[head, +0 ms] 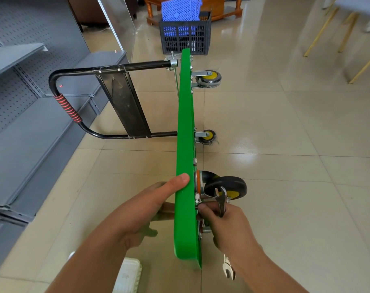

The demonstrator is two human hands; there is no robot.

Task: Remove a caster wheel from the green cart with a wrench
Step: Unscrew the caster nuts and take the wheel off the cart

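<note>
The green cart (pixel 185 127) stands on its long edge on the floor, its underside facing right. My left hand (pixel 146 210) grips the near top edge of the deck, thumb over the rim. The nearest caster wheel (pixel 226 187), black with a yellow hub, sticks out to the right. My right hand (pixel 224 220) holds a silver wrench (pixel 221 199) in the palm, its open jaw pointing up beside the wheel, while thumb and fingertips pinch a bolt at the caster's mounting plate (pixel 198 199). The wrench's other end (pixel 229 269) shows below my wrist.
Two more casters (pixel 208 78) (pixel 207 136) stick out farther along the cart. The black folding handle (pixel 74 111) lies to the left near grey metal shelving (pixel 21 123). A black crate (pixel 185 35) stands beyond the cart. A white container (pixel 127 275) sits near my left arm.
</note>
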